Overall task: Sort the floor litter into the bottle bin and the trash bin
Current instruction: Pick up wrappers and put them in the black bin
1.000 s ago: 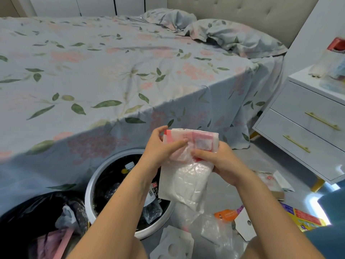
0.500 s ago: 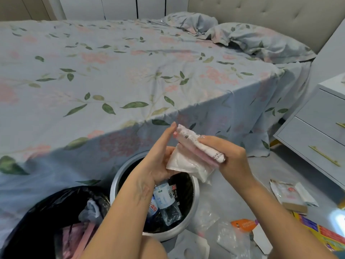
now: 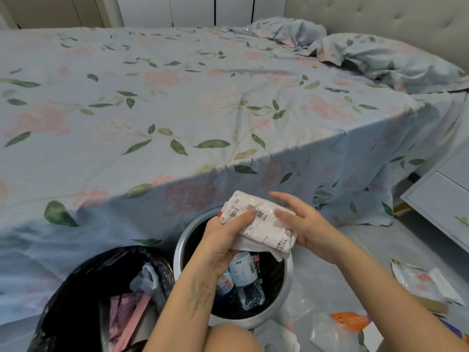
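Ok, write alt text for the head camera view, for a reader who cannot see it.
Two bare hands fold a crumpled white plastic wrapper above a round bottle bin: the left hand grips it, the right hand rests open against it. A black-lined trash bin stands left, loose litter lies right, a floral bed behind.

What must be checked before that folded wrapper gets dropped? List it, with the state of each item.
1. Wrapper folded compact: ok, the plastic wrapper is bunched between both hands.
2. Grip: ok, left hand grips it; right hand presses it with straight fingers.
3. Right bin underneath: not ok, it is above the white bottle bin, which holds bottles.
4. Trash bin open: ok, black liner gapes, to the left.
5. Room in the trash bin: cannot tell.
6. Litter left on floor: not ok, packets remain.
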`<state>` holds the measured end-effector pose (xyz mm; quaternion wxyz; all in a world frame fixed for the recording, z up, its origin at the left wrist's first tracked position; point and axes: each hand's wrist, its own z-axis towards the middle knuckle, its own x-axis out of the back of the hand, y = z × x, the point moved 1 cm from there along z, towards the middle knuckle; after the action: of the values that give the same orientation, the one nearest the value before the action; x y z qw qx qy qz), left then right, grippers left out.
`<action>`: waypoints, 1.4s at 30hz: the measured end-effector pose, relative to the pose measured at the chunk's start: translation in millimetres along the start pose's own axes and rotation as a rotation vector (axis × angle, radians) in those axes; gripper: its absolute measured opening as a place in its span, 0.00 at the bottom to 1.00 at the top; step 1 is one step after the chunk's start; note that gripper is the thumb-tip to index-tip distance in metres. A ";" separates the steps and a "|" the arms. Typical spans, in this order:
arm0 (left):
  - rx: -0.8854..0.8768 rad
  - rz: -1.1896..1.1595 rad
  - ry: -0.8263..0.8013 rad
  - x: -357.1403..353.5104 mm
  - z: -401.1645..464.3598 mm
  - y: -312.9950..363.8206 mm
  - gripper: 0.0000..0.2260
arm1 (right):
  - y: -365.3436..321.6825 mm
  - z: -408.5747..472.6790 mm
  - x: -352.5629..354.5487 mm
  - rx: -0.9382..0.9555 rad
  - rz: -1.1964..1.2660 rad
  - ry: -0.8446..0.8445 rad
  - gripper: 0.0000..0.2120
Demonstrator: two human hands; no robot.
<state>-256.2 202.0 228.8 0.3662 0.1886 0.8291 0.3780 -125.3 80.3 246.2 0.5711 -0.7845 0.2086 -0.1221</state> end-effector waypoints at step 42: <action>0.582 1.223 0.621 304.0 35.9 -97.7 0.29 | 84.9 36.2 -124.0 -0.053 -0.848 -0.330 0.06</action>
<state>-433.6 336.0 -3.3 -0.2254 0.5901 0.7080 0.3156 -235.3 146.7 160.0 0.4758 -0.8240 -0.2217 -0.2133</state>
